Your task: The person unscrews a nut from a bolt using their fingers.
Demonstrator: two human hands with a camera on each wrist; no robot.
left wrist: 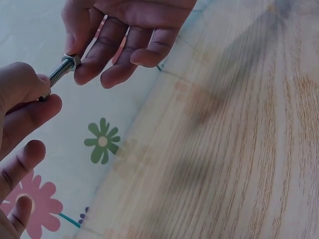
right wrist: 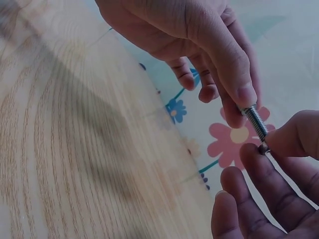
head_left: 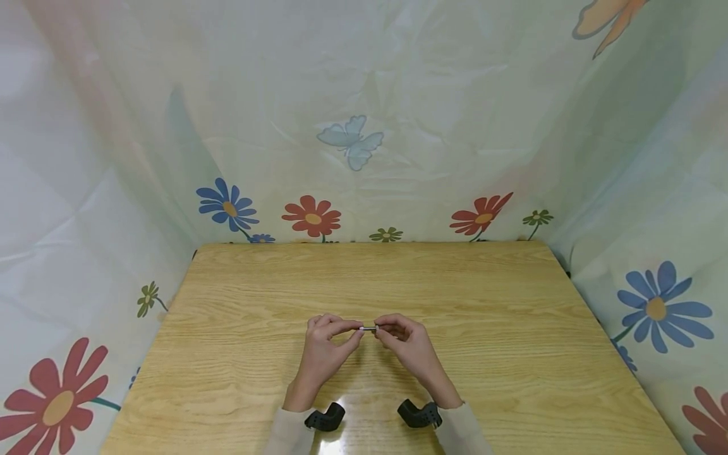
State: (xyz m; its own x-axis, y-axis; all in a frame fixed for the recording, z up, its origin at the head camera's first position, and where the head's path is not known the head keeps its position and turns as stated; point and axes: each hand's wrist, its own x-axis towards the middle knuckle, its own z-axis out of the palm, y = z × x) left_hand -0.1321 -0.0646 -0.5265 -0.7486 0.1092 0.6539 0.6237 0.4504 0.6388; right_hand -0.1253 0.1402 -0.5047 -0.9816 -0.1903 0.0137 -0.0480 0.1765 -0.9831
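Note:
A small silver threaded bolt (head_left: 368,328) is held level between both hands above the table. My left hand (head_left: 325,351) pinches its left end between thumb and forefinger. At the other end, my right hand (head_left: 411,346) pinches a hexagonal metal piece with thumb and fingertips; whether this is a nut or the bolt's head I cannot tell. In the left wrist view the bare thread of the bolt (left wrist: 61,71) shows between the hands. The right wrist view also shows the bolt (right wrist: 256,123), its two ends partly hidden by fingers.
The wooden table (head_left: 256,284) lies under both hands. A pale curtain (head_left: 432,126) printed with flowers and butterflies hangs around its back and sides. Each wrist bears a black camera mount, one on the left (head_left: 325,418) and one on the right (head_left: 419,414).

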